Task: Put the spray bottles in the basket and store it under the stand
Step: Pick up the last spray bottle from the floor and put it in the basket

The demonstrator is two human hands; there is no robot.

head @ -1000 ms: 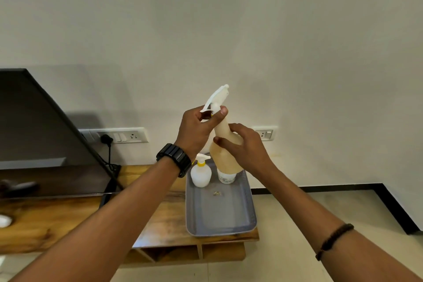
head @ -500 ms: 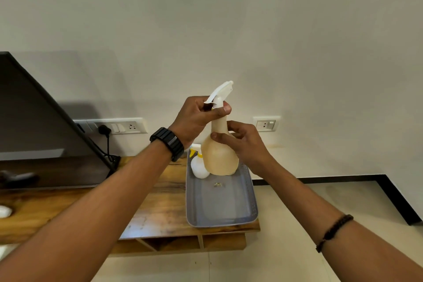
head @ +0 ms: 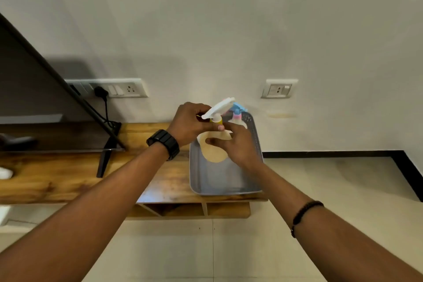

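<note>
No text, label, brand or number can be read anywhere in the frame: the tan bottle (head: pixel 214 152) at centre shows no legible print, and the wall sockets (head: pixel 278 88) at upper right carry no readable markings.

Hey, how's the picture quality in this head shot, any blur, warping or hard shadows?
Head view: wide-angle warp bends the TV edge and stretches both forearms; the left hand, right hand and beige spray bottle look slightly soft; the TV casts a soft shadow on the wall; lighting is even, no strong glare.
</note>
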